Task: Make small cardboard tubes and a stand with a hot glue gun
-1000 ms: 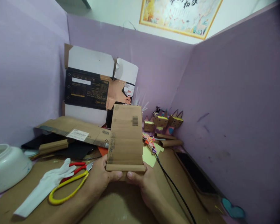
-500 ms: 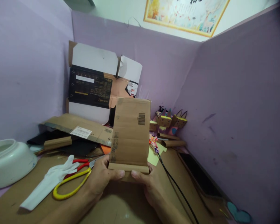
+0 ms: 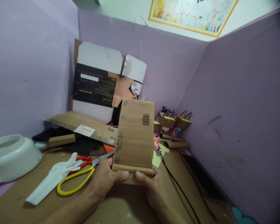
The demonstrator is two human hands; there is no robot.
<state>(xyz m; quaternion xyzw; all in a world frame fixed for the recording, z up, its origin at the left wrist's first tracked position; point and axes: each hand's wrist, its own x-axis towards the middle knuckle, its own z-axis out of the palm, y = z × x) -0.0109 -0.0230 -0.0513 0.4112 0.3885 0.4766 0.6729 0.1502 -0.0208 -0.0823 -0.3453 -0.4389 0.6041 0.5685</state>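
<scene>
A brown piece of cardboard (image 3: 135,137) with a small barcode stands tilted up in front of me, its lower edge folded into a narrow strip. My left hand (image 3: 108,175) grips its lower left corner, the thumb pressed along the folded strip. At the lower right corner, my right hand (image 3: 151,180) holds it the same way, thumb pointing inward. The other fingers are mostly hidden behind the cardboard. Scissors (image 3: 76,182) with red and yellow handles lie just left of my left hand, beside a white glove (image 3: 54,177).
A white pot (image 3: 16,158) stands at the left. Flattened cardboard (image 3: 67,119) and an unfolded printed box (image 3: 95,82) are at the back. Small cardboard figures (image 3: 168,121) and cardboard tubes (image 3: 177,144) sit back right. A black cable (image 3: 177,183) crosses the right side, near a dark flat tray-like object (image 3: 203,177).
The whole view has shifted slightly, so things appear a little further right. Both hands keep their hold on the cardboard, which leans back slightly more.
</scene>
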